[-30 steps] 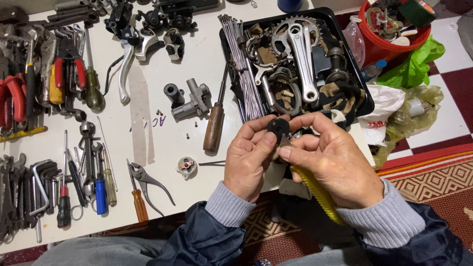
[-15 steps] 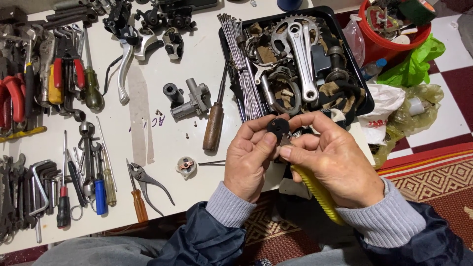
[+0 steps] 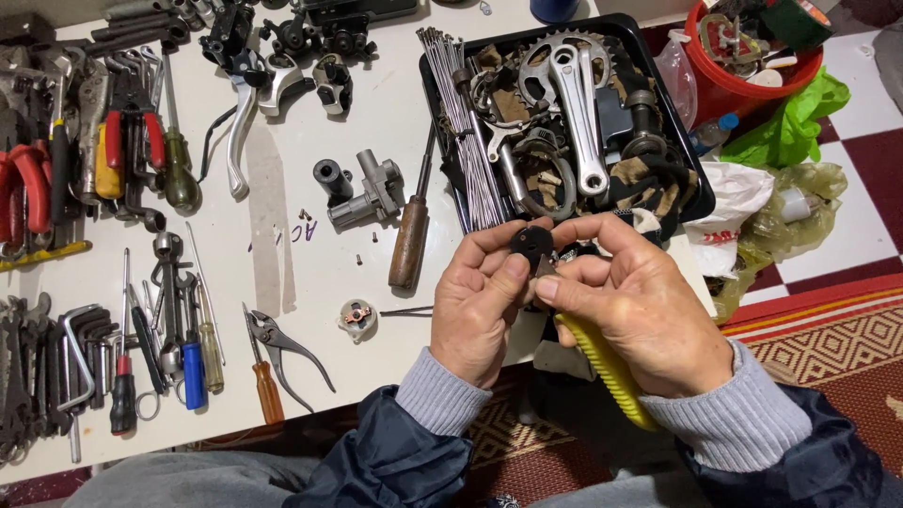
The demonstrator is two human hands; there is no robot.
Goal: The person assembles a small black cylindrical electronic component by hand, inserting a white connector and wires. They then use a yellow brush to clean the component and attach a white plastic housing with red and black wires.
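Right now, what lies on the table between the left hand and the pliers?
In the head view, a small round metal part lies between the left hand and the pliers.

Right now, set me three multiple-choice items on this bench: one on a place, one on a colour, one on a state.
1. Where does the crank lie?
A. in the black tray
B. on the rug
C. in the red bucket

2. What colour is the tool handle under the right hand?
A. blue
B. yellow
C. white

3. How is the small black part held?
A. lying loose on the table
B. pinched in the left hand alone
C. pinched between the fingertips of both hands

Answers: 1 A, it rests among the parts in the tray. 2 B, a ribbed yellow grip shows below the palm. 3 C, fingertips of both hands meet on it.
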